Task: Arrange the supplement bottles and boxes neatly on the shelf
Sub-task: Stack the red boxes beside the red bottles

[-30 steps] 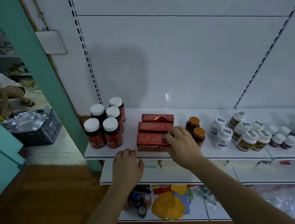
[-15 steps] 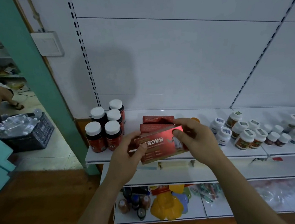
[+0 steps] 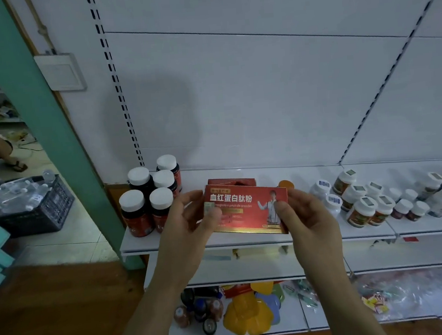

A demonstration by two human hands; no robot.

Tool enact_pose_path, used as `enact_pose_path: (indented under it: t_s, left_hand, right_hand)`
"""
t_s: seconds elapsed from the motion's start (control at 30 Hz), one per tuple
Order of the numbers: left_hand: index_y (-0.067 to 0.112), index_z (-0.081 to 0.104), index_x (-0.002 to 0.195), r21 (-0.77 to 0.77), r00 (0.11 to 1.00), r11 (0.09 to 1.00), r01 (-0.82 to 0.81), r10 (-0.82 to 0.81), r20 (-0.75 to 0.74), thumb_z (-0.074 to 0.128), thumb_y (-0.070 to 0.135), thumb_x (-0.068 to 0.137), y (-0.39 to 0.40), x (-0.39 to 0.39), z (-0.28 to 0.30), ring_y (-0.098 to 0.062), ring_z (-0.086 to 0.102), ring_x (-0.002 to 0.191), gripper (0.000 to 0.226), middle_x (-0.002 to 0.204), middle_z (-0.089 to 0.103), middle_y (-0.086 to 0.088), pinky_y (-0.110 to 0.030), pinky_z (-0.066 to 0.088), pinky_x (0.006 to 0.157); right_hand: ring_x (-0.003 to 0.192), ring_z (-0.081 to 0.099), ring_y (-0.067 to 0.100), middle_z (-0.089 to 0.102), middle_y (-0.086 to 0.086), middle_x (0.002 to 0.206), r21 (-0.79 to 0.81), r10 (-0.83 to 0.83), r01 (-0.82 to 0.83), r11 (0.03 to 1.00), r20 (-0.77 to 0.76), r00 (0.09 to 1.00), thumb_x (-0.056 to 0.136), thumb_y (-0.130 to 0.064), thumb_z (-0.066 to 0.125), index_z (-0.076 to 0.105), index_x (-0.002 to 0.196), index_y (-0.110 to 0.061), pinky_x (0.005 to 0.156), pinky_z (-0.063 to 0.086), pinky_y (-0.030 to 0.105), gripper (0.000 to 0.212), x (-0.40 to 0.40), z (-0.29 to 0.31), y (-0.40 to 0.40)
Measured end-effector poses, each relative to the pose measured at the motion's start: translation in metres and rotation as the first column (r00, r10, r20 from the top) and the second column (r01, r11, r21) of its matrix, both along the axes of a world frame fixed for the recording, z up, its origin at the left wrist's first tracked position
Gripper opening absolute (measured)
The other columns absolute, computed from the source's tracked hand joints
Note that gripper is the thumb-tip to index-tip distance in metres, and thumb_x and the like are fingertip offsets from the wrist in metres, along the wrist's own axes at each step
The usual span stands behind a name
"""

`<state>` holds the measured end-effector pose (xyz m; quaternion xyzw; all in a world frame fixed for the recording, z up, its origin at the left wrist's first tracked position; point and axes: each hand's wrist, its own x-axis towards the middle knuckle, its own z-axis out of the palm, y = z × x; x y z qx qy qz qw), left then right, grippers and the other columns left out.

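Both forearms come up from the bottom edge and lean toward each other, bare to the wrist. The left hand [image 3: 190, 220] is raised with the palm turned to the right; its thumb lies on the front face of the red box [image 3: 247, 210] and its fingers [image 3: 190, 198] curl round the box's left end. The right hand [image 3: 307, 216] mirrors it: its thumb presses the front near the right end, and its fingers wrap behind the right edge. Both wrists are slightly bent back.
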<state>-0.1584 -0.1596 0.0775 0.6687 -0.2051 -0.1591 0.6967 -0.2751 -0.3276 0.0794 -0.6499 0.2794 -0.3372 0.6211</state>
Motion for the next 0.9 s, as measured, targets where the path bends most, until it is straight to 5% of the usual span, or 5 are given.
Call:
enact_pose_path:
  t_s: [0.13,0.33,0.6,0.9]
  left_hand:
    - [0.032,0.05,0.125,0.002,0.998,0.998,0.057,-0.057,0.029,0.07,0.016,0.087,-0.008,-0.003,-0.002,-0.003,0.064,0.112,0.045,0.116,0.069,0.018,-0.015,0.053,0.085]
    - [0.03,0.05,0.134,0.063,0.993,0.998,0.009,-0.016,0.119,0.069,0.031,0.085,-0.017,0.002,-0.004,-0.002,0.062,0.116,0.053,0.122,0.067,0.015,-0.013,0.051,0.088]
    - [0.045,0.046,0.13,0.188,0.971,0.981,-0.039,-0.007,0.238,0.068,0.023,0.092,-0.019,0.009,0.001,0.006,0.061,0.112,0.049,0.121,0.065,0.021,-0.007,0.048,0.086]
    - [0.057,0.034,0.129,0.269,0.919,0.949,-0.163,0.047,0.391,0.066,0.022,0.093,-0.024,0.006,0.003,0.022,0.05,0.113,0.06,0.122,0.053,0.036,-0.001,0.044,0.083]
  right_hand:
    - [0.09,0.073,0.012,0.077,-0.009,0.095,-0.057,-0.002,0.002,0.998,0.002,1.0,0.083,-0.039,0.069,0.071,0.112,-0.029,0.077,0.062,0.03,0.03,-0.002,0.005,-0.011]
    - [0.1,0.07,0.012,0.075,-0.005,0.106,-0.069,0.195,-0.195,0.978,-0.01,0.981,0.091,-0.007,0.07,0.061,0.133,-0.028,0.09,0.059,0.031,0.048,-0.004,0.005,-0.026]
    - [0.106,0.065,0.006,0.063,-0.005,0.115,-0.2,0.233,-0.237,0.951,-0.04,0.972,0.09,0.003,0.067,0.056,0.121,-0.049,0.088,0.058,0.03,0.062,0.005,0.006,-0.033]
    - [0.116,0.062,0.002,0.063,-0.007,0.129,-0.299,0.117,-0.116,0.947,-0.016,0.993,0.088,0.003,0.071,0.055,0.135,-0.032,0.094,0.051,0.014,0.062,0.011,-0.006,-0.028]
